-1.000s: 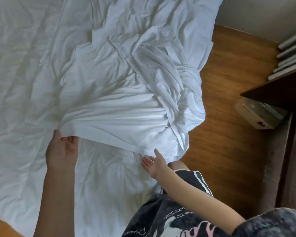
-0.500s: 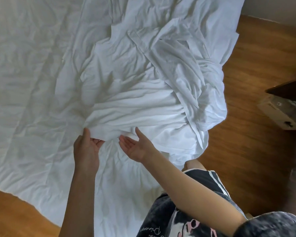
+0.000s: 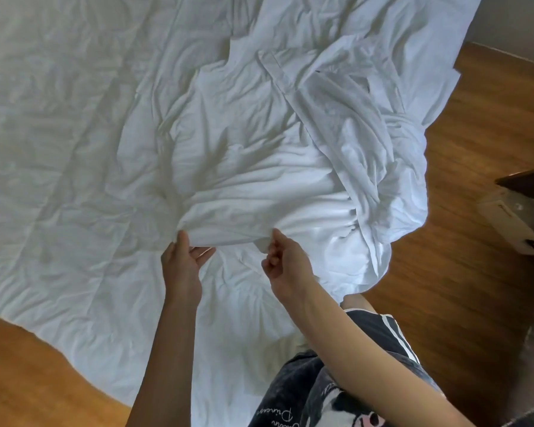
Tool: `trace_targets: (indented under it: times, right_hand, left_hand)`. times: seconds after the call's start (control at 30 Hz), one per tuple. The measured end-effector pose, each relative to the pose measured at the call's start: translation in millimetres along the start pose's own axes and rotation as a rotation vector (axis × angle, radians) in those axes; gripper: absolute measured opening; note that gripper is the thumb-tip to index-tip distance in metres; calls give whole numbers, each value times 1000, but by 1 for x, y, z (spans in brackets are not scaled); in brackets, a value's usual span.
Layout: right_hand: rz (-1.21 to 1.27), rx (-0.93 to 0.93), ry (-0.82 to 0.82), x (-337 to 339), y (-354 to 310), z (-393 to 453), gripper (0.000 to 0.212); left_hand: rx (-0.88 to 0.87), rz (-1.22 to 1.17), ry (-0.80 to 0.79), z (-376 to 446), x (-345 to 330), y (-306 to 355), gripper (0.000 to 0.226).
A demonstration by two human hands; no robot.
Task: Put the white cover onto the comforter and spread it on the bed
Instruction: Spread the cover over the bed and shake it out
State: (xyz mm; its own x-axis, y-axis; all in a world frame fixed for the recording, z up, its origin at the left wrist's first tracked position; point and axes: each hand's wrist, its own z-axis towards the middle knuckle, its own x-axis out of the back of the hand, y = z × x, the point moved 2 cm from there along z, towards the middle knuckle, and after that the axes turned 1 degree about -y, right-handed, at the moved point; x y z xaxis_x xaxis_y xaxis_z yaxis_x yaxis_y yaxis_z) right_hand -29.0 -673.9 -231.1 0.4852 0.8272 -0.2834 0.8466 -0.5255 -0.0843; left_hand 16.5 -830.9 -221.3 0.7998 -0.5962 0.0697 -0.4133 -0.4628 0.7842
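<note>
The comforter (image 3: 74,149) is lying spread flat and quilted, filling the frame from nine o'clock across to the centre and reaching down toward six. At the middle, the left hand (image 3: 181,266) is pinching the near hem of the white cover (image 3: 259,167), thumb on top and fingers under the fabric. Just to its right, the right hand (image 3: 285,263) is gripping the same hem, thumb up and fingers curled — the two hands are lifting a short stretch of edge off the comforter. The rest of the cover is lying bunched and twisted toward two and three o'clock, one fold spilling over the edge above the wooden floor (image 3: 475,288). At three o'clock a cardboard box (image 3: 515,223) is sitting on the floor. Judging by this, the work is only starting — no part of the comforter is inside the cover, and the spreading is waiting.
</note>
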Motion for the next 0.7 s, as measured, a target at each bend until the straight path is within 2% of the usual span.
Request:
trace_targets:
  times: [0.07,0.1,0.13,0.17,0.2,0.23,0.27,0.37,0.4,0.5,0.6,0.67,0.7]
  right_hand:
    - [55,-79,-19,3,4,-4,16]
    - [104,-165,-38,2,8,-5,20]
    - [138,-265,-50,1,13,0,38]
    - [187,-355,-65,-1,17,1,64]
    - [238,-404,-102,-3,16,9,88]
    - [307,-412,-151,-7,12,13,103]
    - [382,-350,-188,-11,2,21,100]
    - [456,27,-237,-5,-63,41,34]
    - [456,97,-240,0,-90,45,27]
    - [445,169,-65,16,-170,47,39]
    - [277,244,149,37,-219,36,46]
    - [293,284,227,60,-245,47,64]
    - [258,380,202,68,-266,57,71]
  left_hand:
    - [58,-152,-72,0,-8,1,27]
    - [72,-233,-119,0,-14,6,31]
    - [70,-293,-167,-1,-22,14,33]
    - [51,-329,-219,-2,-31,25,34]
    - [24,-341,-268,-2,-39,35,33]
    - [2,-342,-317,-2,-47,45,32]
    - [-13,-332,-357,-2,-54,54,32]
    - [-32,-303,-418,1,-63,70,37]
    - [-31,-308,-424,2,-64,71,39]
    - [13,-371,-415,3,-75,67,42]
    - [2,-517,-369,5,-102,79,38]
    - [-53,-657,-334,12,-117,101,36]
    - [-83,-731,-320,17,-123,115,39]
